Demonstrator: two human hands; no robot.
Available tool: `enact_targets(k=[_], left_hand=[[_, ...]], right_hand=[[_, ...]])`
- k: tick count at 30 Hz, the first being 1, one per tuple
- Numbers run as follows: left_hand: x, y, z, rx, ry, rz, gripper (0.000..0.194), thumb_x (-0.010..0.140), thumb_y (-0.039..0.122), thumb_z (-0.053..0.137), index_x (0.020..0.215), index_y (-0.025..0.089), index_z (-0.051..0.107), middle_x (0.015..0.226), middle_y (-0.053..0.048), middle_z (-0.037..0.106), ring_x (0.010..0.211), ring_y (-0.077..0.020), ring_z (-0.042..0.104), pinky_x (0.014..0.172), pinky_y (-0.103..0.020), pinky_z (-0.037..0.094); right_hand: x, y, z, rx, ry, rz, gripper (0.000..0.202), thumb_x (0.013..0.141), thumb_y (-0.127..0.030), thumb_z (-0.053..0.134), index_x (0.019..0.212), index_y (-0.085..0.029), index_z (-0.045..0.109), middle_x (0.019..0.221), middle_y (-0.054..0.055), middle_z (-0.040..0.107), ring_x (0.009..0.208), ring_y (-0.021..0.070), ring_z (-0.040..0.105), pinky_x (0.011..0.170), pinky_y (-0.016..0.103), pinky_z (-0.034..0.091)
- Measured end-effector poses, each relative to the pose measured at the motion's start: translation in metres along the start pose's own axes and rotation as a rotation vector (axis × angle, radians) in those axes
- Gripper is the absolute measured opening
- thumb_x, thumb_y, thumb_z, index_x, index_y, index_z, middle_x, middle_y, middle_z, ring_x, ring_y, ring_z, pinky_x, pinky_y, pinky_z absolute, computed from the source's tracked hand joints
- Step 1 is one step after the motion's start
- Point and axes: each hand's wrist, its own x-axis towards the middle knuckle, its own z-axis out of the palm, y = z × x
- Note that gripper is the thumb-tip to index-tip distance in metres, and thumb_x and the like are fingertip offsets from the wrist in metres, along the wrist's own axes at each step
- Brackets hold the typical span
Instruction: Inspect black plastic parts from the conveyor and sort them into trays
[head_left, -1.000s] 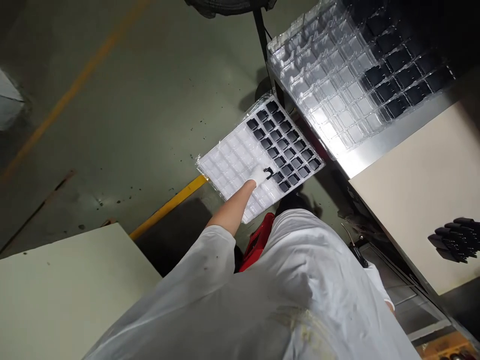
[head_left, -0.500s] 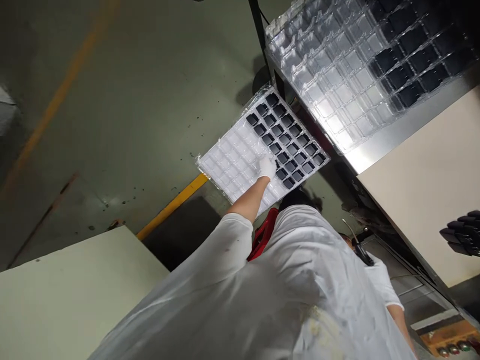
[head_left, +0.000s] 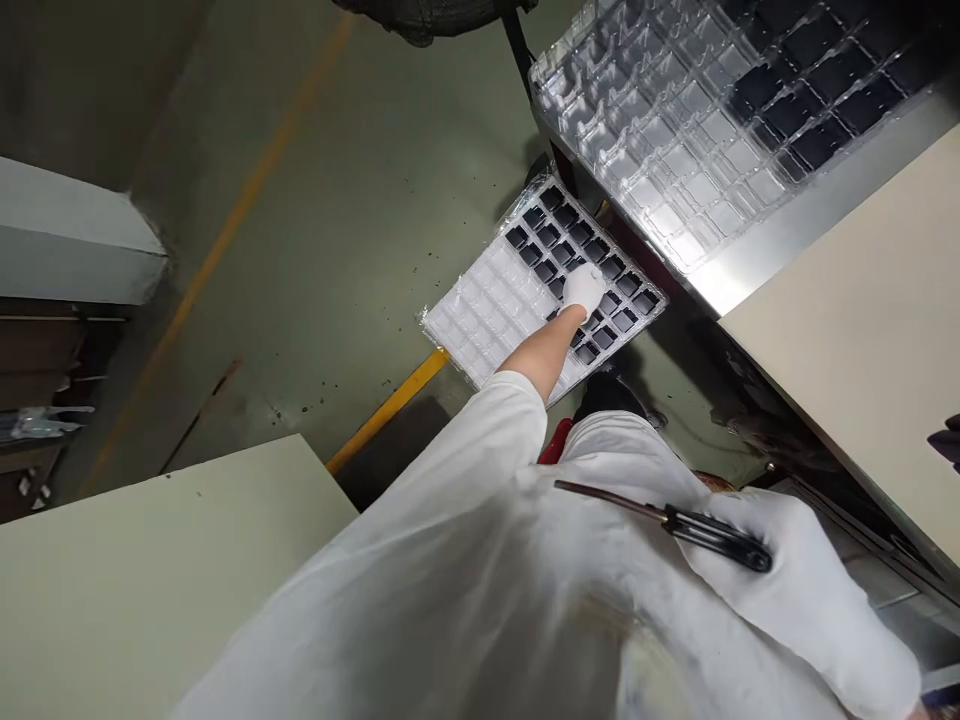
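My left hand (head_left: pixel 585 288), in a white glove, reaches down over the filled part of a clear plastic tray (head_left: pixel 480 310). Its fingers are closed and face away, so whatever they grip is hidden. Around it, rows of small black square parts (head_left: pixel 551 197) sit in the tray's pockets; the pockets on the left side show no black parts. My right hand (head_left: pixel 784 555), also gloved, is close to my body at the lower right. It is closed around the black handle of a knife (head_left: pixel 716 537), whose long thin blade points left.
A larger clear tray (head_left: pixel 675 160), partly filled with black parts, rests on a metal surface at upper right. Beside it is a beige tabletop (head_left: pixel 862 320) with dark pieces at its edge. A pale green table (head_left: pixel 172 570) stands lower left; a yellow line (head_left: pixel 386 410) crosses the floor.
My left hand has moved up and right, from the border of the filled pockets to over the black parts. My right hand has risen with the knife, bringing it across my front.
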Motion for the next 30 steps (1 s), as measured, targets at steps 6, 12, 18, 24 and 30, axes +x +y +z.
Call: enact_targets(k=[6,12,18,24,30], left_hand=[[-0.038,0.005,0.005,0.013,0.014,-0.038,0.016,0.091,0.012,0.057,0.083,0.021,0.067,0.096,-0.004,0.074,0.088,-0.0207,0.064,0.086,-0.029,0.047],[-0.065,0.016,0.023,-0.019,0.006,-0.005,0.016,0.091,0.011,0.056,0.085,0.021,0.067,0.096,-0.004,0.074,0.089,-0.0202,0.064,0.082,-0.029,0.047],[-0.090,0.028,0.038,0.005,-0.002,0.029,0.017,0.094,0.014,0.055,0.082,0.020,0.066,0.098,-0.008,0.073,0.091,-0.0227,0.065,0.086,-0.032,0.048],[-0.105,0.037,0.033,0.033,0.002,0.050,0.018,0.094,0.014,0.056,0.078,0.019,0.063,0.094,-0.008,0.072,0.088,-0.0212,0.063,0.085,-0.031,0.048],[-0.100,0.051,0.008,0.022,0.014,0.068,0.018,0.092,0.010,0.054,0.082,0.019,0.066,0.097,-0.007,0.072,0.088,-0.0215,0.063,0.082,-0.031,0.047]], right_hand=[[-0.021,0.011,0.022,-0.061,0.134,-0.150,0.032,0.086,-0.026,0.059,0.055,-0.020,0.051,0.053,-0.002,0.048,0.052,0.0134,0.042,0.056,0.031,0.031],[-0.049,0.027,0.007,-0.009,0.146,-0.274,0.038,0.090,-0.023,0.059,0.055,-0.018,0.044,0.055,-0.003,0.043,0.055,0.0107,0.040,0.063,0.030,0.031],[-0.067,0.035,0.009,-0.023,0.088,-0.292,0.045,0.095,-0.030,0.060,0.055,-0.018,0.042,0.056,-0.001,0.046,0.057,0.0114,0.043,0.063,0.030,0.033],[-0.073,0.038,0.015,-0.028,0.024,-0.254,0.036,0.093,-0.031,0.062,0.060,-0.019,0.058,0.057,0.001,0.053,0.056,0.0133,0.049,0.060,0.030,0.037],[-0.090,0.052,0.027,0.157,-0.185,0.016,0.036,0.100,-0.044,0.061,0.076,-0.019,0.070,0.070,0.001,0.063,0.060,0.0155,0.057,0.053,0.027,0.043]])
